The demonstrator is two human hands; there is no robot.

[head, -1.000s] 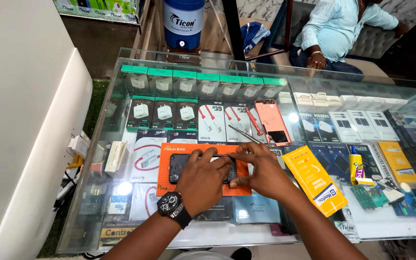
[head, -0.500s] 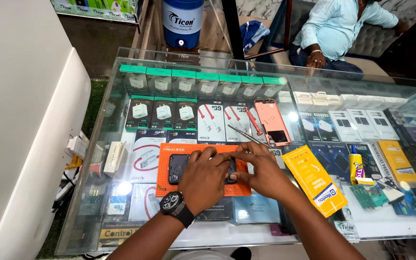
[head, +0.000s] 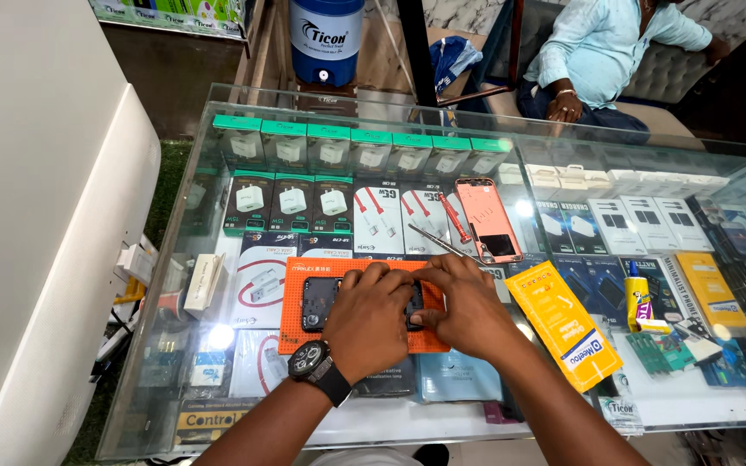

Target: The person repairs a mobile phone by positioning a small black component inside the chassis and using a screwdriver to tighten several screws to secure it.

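Note:
A dark opened phone (head: 319, 304) lies on an orange work mat (head: 302, 336) on the glass counter (head: 200, 198). My left hand (head: 375, 318), a black watch on its wrist, presses its fingers down on the phone's middle. My right hand (head: 468, 306) meets it from the right, fingertips pinched on the phone's right part. The hands hide most of the phone. A pink phone back panel (head: 487, 218), a red screwdriver (head: 454, 217) and metal tweezers (head: 436, 242) lie just beyond the mat.
A yellow flat packet (head: 566, 324) and a small yellow glue tube (head: 639, 299) lie to the right. Boxed chargers and cables fill the case under the glass. A seated person in a light blue shirt (head: 608, 53) is behind the counter, near a blue water cooler (head: 325, 36).
Both hands stay pressed on the phone; the fingers shift only slightly. Nothing else on the counter has moved.

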